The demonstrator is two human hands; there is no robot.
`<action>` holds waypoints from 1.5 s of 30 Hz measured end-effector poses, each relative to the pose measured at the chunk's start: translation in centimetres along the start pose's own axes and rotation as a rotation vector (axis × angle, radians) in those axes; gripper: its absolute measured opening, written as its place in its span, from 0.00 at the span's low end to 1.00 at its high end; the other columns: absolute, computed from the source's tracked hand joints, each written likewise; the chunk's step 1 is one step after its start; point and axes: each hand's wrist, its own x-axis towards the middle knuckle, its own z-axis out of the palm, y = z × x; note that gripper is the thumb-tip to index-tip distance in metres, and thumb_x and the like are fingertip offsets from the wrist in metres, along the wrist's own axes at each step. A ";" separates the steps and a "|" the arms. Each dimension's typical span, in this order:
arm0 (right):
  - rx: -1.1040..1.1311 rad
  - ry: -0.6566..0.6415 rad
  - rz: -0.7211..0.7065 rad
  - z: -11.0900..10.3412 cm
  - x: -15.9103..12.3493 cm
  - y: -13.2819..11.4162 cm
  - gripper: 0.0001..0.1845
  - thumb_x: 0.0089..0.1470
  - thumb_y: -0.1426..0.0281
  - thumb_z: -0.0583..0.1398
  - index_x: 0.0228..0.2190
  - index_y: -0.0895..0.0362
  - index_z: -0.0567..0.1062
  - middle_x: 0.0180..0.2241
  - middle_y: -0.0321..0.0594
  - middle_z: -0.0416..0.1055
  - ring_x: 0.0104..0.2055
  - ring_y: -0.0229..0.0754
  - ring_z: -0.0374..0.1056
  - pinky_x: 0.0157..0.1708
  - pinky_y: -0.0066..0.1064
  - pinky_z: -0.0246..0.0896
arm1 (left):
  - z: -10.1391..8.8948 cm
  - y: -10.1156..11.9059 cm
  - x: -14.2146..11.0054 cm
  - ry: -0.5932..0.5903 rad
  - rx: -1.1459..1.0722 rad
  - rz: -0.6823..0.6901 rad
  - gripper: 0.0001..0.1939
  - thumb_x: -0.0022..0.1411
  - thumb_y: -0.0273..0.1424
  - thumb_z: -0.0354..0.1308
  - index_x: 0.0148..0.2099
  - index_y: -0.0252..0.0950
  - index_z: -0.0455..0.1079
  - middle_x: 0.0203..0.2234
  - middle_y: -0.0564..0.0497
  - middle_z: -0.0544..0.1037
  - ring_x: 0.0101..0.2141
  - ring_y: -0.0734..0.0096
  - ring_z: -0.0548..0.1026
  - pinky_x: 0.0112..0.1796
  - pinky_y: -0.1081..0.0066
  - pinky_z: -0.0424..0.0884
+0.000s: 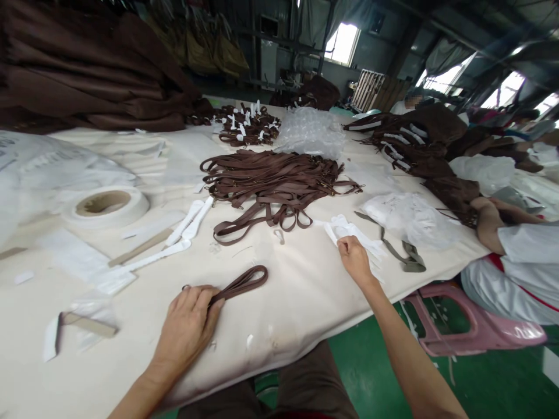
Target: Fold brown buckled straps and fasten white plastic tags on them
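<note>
My left hand (188,323) rests near the table's front edge with its fingers closed on one end of a folded brown strap (242,281), which lies flat and points up to the right. My right hand (354,259) reaches to the right part of the table and pinches a white strip (345,228) from a small pile of white strips. Between and beyond the hands lies a big heap of brown straps (273,183) on the cream table cover (301,291).
A roll of white tape (107,205) and loose white strips (187,224) lie at the left. Clear plastic bags (312,132), bundled straps (248,125) and stacked brown fabric (87,75) sit farther back. Another person's arm (493,218) rests at the right edge; a pink stool (471,326) stands below.
</note>
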 end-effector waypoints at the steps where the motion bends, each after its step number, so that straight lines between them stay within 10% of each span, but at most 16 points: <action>1: 0.034 -0.030 -0.055 0.0 -0.2 -0.1 0.10 0.61 0.71 0.53 0.34 0.56 0.75 0.37 0.41 0.71 0.38 0.42 0.68 0.38 0.30 0.57 | -0.1 0.1 0.0 -0.001 -0.012 -0.018 0.16 0.69 0.41 0.46 0.41 0.38 0.69 0.34 0.45 0.78 0.36 0.53 0.73 0.40 0.58 0.67; 16: -0.099 -0.172 -0.087 0.9 0.6 -3.5 0.08 0.62 0.69 0.57 0.37 0.56 0.76 0.41 0.45 0.71 0.44 0.45 0.68 0.39 0.30 0.57 | -1.9 0.9 -1.0 0.131 -0.428 -0.371 0.13 0.65 0.44 0.51 0.41 0.40 0.68 0.31 0.50 0.76 0.29 0.63 0.73 0.33 0.67 0.68; 21: -0.124 -0.204 -0.125 0.7 1.3 -3.6 0.11 0.63 0.70 0.55 0.33 0.57 0.77 0.39 0.44 0.71 0.41 0.42 0.68 0.41 0.28 0.57 | -2.8 1.3 0.0 0.317 -0.898 -0.679 0.12 0.62 0.43 0.57 0.39 0.40 0.68 0.21 0.57 0.68 0.22 0.71 0.64 0.26 0.71 0.62; 29: -0.050 -0.237 -0.154 -0.1 2.6 -2.8 0.17 0.62 0.70 0.55 0.24 0.57 0.76 0.31 0.38 0.70 0.34 0.38 0.68 0.39 0.26 0.59 | -3.9 2.9 1.6 0.441 -1.625 -0.949 0.15 0.55 0.39 0.68 0.38 0.39 0.68 0.33 0.56 0.74 0.26 0.78 0.70 0.27 0.77 0.69; 39: 0.050 -0.215 -0.141 -0.3 2.6 -2.3 0.12 0.57 0.74 0.55 0.30 0.56 0.79 0.33 0.39 0.73 0.35 0.39 0.69 0.43 0.29 0.63 | -4.4 3.9 0.8 0.307 -1.751 -0.969 0.18 0.55 0.41 0.68 0.39 0.41 0.63 0.26 0.58 0.73 0.23 0.77 0.69 0.27 0.75 0.69; 45: 0.633 -0.069 -0.253 -5.9 -3.1 -9.2 0.11 0.61 0.65 0.58 0.38 0.54 0.80 0.38 0.40 0.74 0.39 0.42 0.71 0.40 0.32 0.67 | -3.5 3.6 0.1 0.325 -1.575 -0.908 0.13 0.58 0.38 0.65 0.40 0.39 0.67 0.23 0.58 0.71 0.20 0.81 0.63 0.22 0.79 0.59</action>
